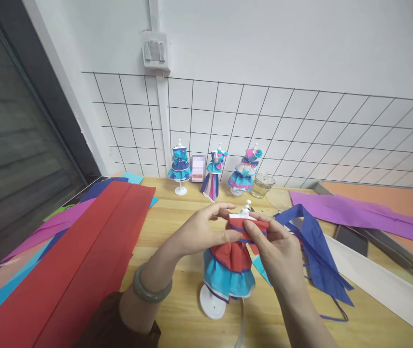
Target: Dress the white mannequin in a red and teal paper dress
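Note:
A small white dress form [212, 302] stands tilted on the wooden table, wearing a red and blue paper dress [230, 278] with blue trim. My left hand [201, 232] is at the left side of the red bodice, its thumb across the front and its fingers behind the top. From the right, my right hand [282, 246] pinches the upper edge of the red bodice [237, 222] between thumb and fingers. The white knob [248, 204] of the form shows above both hands.
Three dressed mini forms [180, 164], a phone [198, 169] and a glass cup [263, 185] stand at the back. Red paper [83, 251] and other coloured sheets lie left. Dark blue strips [315, 246], purple paper [362, 212] and a white strip [380, 285] lie right.

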A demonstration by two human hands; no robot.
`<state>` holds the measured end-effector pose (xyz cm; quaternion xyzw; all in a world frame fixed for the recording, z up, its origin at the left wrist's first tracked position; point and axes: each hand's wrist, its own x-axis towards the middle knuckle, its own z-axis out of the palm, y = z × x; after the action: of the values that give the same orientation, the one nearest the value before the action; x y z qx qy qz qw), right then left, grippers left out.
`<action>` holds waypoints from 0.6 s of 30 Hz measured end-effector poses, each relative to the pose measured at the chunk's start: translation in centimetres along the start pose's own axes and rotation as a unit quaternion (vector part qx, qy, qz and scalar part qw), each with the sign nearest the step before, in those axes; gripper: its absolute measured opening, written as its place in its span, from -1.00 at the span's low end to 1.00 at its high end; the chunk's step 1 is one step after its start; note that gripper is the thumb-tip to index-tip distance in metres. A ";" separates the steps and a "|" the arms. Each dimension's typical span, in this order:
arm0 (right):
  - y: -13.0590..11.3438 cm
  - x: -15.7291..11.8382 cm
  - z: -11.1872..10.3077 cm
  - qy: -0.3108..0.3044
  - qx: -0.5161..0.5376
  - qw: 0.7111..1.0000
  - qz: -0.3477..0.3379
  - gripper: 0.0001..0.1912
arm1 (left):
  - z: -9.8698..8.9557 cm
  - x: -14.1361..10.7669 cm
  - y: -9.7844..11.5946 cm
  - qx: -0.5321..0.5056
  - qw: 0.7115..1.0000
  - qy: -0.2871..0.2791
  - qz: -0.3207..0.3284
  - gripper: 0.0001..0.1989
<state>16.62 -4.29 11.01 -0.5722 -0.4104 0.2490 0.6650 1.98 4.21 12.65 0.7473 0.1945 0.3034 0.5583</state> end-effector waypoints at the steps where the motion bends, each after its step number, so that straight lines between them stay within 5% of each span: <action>1: 0.0 -0.1 0.0 0.006 -0.015 1.000 -0.008 -0.68 | 0.1 -0.1 0.3 0.015 1.000 0.003 0.010 -0.47; 11: -0.1 -2.2 0.0 0.031 -0.110 0.990 -0.086 -0.68 | 0.0 -0.9 1.6 0.083 0.996 -0.002 0.022 -0.50; 18: 0.0 -2.6 -0.2 0.003 -0.046 0.997 -0.070 -0.71 | 0.2 -0.9 1.7 0.070 0.997 0.018 0.040 -0.73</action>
<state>15.35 -6.48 10.34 -0.5727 -0.4586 0.1815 0.6548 1.34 2.97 14.02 0.7863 0.1952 0.3248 0.4879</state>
